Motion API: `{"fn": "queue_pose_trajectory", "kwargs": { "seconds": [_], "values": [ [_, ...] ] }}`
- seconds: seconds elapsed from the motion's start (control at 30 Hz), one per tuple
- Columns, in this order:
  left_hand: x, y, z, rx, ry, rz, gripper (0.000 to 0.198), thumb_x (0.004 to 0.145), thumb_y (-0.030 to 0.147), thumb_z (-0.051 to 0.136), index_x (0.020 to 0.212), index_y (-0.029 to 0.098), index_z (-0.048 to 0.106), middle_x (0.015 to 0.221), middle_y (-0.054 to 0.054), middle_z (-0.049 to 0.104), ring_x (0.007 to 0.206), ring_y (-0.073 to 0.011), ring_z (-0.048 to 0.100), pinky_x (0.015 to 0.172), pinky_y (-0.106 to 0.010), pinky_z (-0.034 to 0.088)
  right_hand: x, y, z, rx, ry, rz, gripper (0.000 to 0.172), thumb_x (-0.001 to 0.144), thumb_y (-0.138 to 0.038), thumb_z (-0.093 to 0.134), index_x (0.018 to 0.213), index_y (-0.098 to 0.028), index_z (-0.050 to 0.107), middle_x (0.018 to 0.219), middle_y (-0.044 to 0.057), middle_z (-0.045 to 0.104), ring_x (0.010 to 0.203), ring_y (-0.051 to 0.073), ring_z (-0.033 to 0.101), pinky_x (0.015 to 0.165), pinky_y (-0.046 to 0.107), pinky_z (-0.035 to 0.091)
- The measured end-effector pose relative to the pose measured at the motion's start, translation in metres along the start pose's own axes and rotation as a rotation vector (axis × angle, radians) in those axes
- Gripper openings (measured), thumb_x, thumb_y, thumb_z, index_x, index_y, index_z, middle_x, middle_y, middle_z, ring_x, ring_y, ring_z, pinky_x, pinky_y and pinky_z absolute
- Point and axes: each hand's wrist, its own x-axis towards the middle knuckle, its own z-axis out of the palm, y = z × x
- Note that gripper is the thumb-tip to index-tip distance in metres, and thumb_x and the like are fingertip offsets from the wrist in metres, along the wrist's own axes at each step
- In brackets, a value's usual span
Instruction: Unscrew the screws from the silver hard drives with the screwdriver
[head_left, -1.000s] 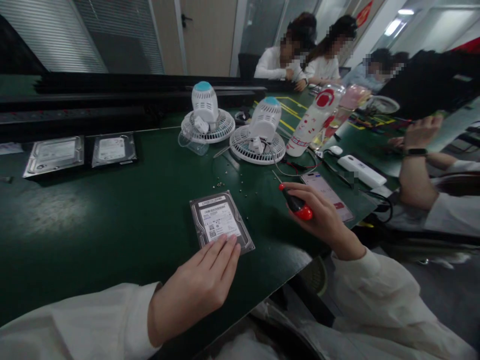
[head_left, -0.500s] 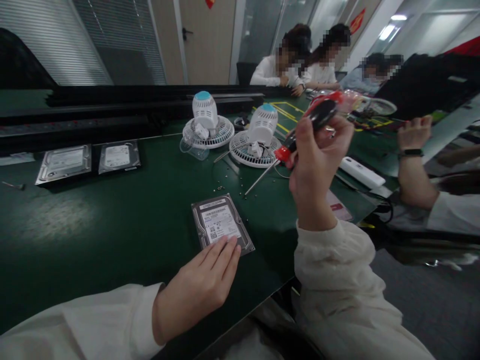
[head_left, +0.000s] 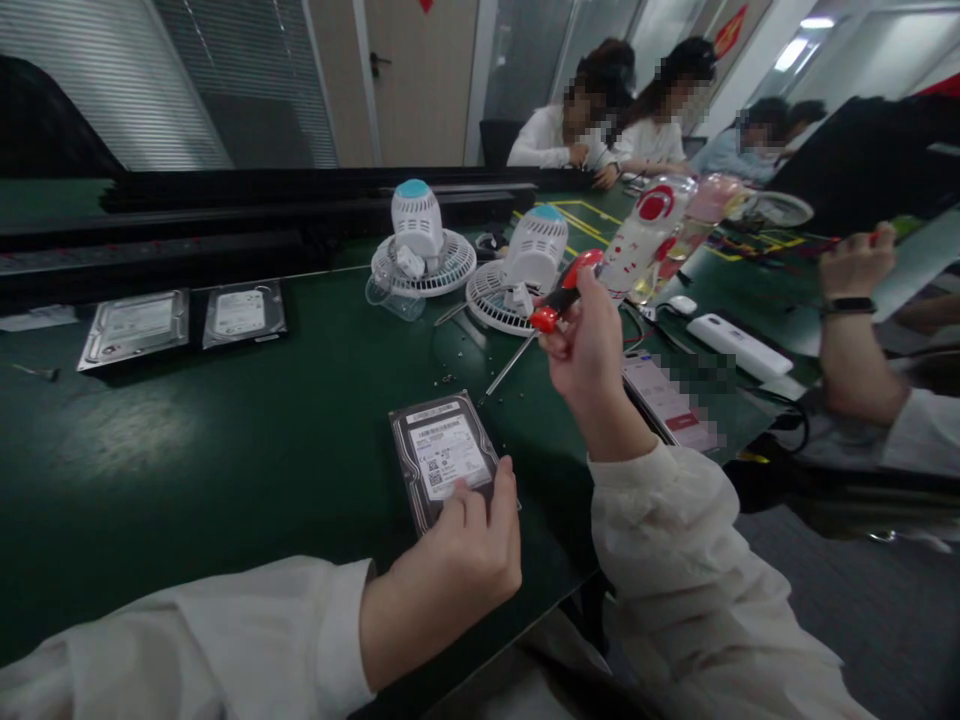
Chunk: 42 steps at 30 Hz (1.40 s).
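A hard drive (head_left: 442, 440) with a white label lies in front of me on the green table. My left hand (head_left: 465, 545) grips its near end, with curled fingers over the label and the right edge; the thumb is hidden. In my right hand (head_left: 589, 350) is a screwdriver (head_left: 559, 305) with a red and black handle. Its shaft slants down to the left, and the tip is close to the drive's far right corner. Several small screws (head_left: 448, 379) lie scattered just beyond the drive.
Two white fans (head_left: 424, 265) stand face down past the screws. Two more hard drives (head_left: 135, 325) lie at the left. Bottles (head_left: 649, 235), a phone (head_left: 667, 405) and a white power strip (head_left: 739, 345) are on the right. Another person's arm (head_left: 859, 330) rests at far right.
My left hand has gone from lying flat on the drive to curling its fingers around its near right part. The right hand has come down and left, bringing the screwdriver tip nearer the drive.
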Motion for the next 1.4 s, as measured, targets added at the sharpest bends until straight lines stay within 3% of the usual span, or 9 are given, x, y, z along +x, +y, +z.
{"fn": "queue_pose_trajectory", "kwargs": {
  "seconds": [0.13, 0.23, 0.3, 0.37, 0.5, 0.73, 1.0, 1.27, 1.4],
  "values": [
    [0.011, 0.003, 0.001, 0.062, -0.046, -0.029, 0.041, 0.095, 0.014, 0.049, 0.126, -0.009, 0.062, 0.127, -0.032, 0.063, 0.067, -0.0187, 0.066, 0.058, -0.03, 0.054, -0.014, -0.003, 0.003, -0.04, -0.067, -0.264, 0.026, 0.087, -0.05, 0.061, 0.087, -0.026, 0.05, 0.062, -0.007, 0.059, 0.036, 0.001, 0.037, 0.032, 0.014, 0.018],
    [0.009, 0.002, 0.003, 0.095, -0.06, -0.018, 0.043, 0.096, 0.014, 0.048, 0.13, -0.009, 0.059, 0.126, -0.032, 0.064, 0.068, -0.0171, 0.064, 0.056, -0.026, 0.051, -0.026, -0.003, 0.003, -0.09, -0.126, -0.489, 0.021, 0.088, -0.051, 0.061, 0.096, -0.032, 0.058, 0.071, -0.005, 0.058, 0.05, 0.004, 0.056, 0.038, 0.014, 0.032],
    [0.007, 0.0, 0.003, 0.111, -0.072, 0.0, 0.044, 0.096, 0.014, 0.048, 0.132, -0.009, 0.057, 0.127, -0.031, 0.064, 0.071, -0.0168, 0.064, 0.058, -0.026, 0.051, -0.034, -0.002, 0.003, -0.152, -0.165, -0.558, 0.024, 0.087, -0.053, 0.062, 0.103, -0.035, 0.06, 0.08, -0.003, 0.06, 0.067, 0.01, 0.067, 0.045, 0.017, 0.043],
    [0.006, -0.001, 0.002, 0.123, -0.072, 0.014, 0.044, 0.097, 0.015, 0.048, 0.133, -0.008, 0.057, 0.129, -0.031, 0.063, 0.074, -0.0175, 0.065, 0.06, -0.026, 0.052, -0.041, 0.001, 0.001, -0.232, -0.204, -0.571, 0.031, 0.087, -0.056, 0.061, 0.112, -0.038, 0.058, 0.089, -0.001, 0.063, 0.077, 0.015, 0.071, 0.049, 0.022, 0.049],
    [0.007, -0.004, 0.001, 0.124, -0.047, 0.036, 0.043, 0.097, 0.015, 0.048, 0.131, -0.009, 0.058, 0.128, -0.03, 0.064, 0.078, -0.0194, 0.067, 0.061, -0.026, 0.051, -0.046, 0.007, -0.003, -0.338, -0.306, -0.627, 0.043, 0.084, -0.06, 0.062, 0.122, -0.043, 0.05, 0.1, 0.0, 0.066, 0.076, 0.019, 0.072, 0.049, 0.029, 0.054],
    [0.008, -0.006, 0.002, 0.112, -0.039, 0.054, 0.043, 0.097, 0.016, 0.048, 0.13, -0.01, 0.059, 0.126, -0.031, 0.065, 0.078, -0.0202, 0.068, 0.061, -0.027, 0.053, -0.043, 0.009, -0.005, -0.371, -0.336, -0.621, 0.036, 0.087, -0.059, 0.059, 0.12, -0.045, 0.05, 0.095, -0.001, 0.064, 0.09, 0.021, 0.074, 0.055, 0.03, 0.057],
    [0.007, 0.0, 0.007, 0.124, -0.025, 0.027, 0.044, 0.097, 0.017, 0.047, 0.13, -0.01, 0.059, 0.125, -0.03, 0.066, 0.082, -0.0213, 0.068, 0.067, -0.029, 0.054, -0.043, 0.007, -0.003, -0.398, -0.299, -0.567, 0.041, 0.084, -0.06, 0.062, 0.119, -0.043, 0.05, 0.089, -0.003, 0.063, 0.057, 0.012, 0.063, 0.051, 0.028, 0.054],
    [0.008, 0.0, 0.01, 0.125, 0.012, -0.005, 0.042, 0.096, 0.019, 0.049, 0.125, -0.008, 0.063, 0.122, -0.03, 0.067, 0.079, -0.0212, 0.068, 0.06, -0.028, 0.049, -0.04, 0.006, -0.001, -0.34, -0.36, -0.612, 0.034, 0.084, -0.055, 0.065, 0.114, -0.044, 0.052, 0.081, -0.006, 0.062, 0.057, 0.009, 0.064, 0.05, 0.024, 0.053],
    [0.009, 0.0, 0.011, 0.107, 0.021, -0.007, 0.042, 0.096, 0.019, 0.05, 0.125, -0.008, 0.062, 0.122, -0.03, 0.067, 0.08, -0.0214, 0.067, 0.061, -0.029, 0.049, -0.039, 0.001, 0.001, -0.338, -0.407, -0.617, 0.031, 0.082, -0.049, 0.07, 0.106, -0.036, 0.056, 0.087, -0.004, 0.067, 0.079, 0.014, 0.072, 0.068, 0.03, 0.06]
  ]
}}
